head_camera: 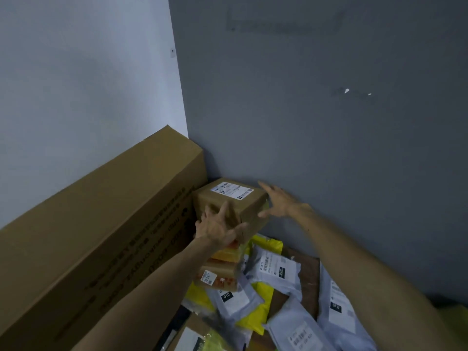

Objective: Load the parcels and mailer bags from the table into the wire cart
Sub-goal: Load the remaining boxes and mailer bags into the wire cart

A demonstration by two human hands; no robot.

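Note:
A brown cardboard parcel (249, 207) with a white label on top stands in the corner on a stack of smaller boxes (220, 272). My left hand (217, 226) holds its near left face with fingers spread over the cardboard and the thumb under the lower edge. My right hand (278, 201) is open with straight fingers at the parcel's right side; the thumb touches the right edge. White mailer bags (278, 271) and yellow mailer bags (263, 302) lie heaped below. The wire cart is out of view.
A long, large cardboard carton (101, 224) leans along the white wall on the left. A grey wall (329, 122) closes the right and back. More labelled white bags (339, 310) and a flat brown package (310, 272) cover the surface at lower right.

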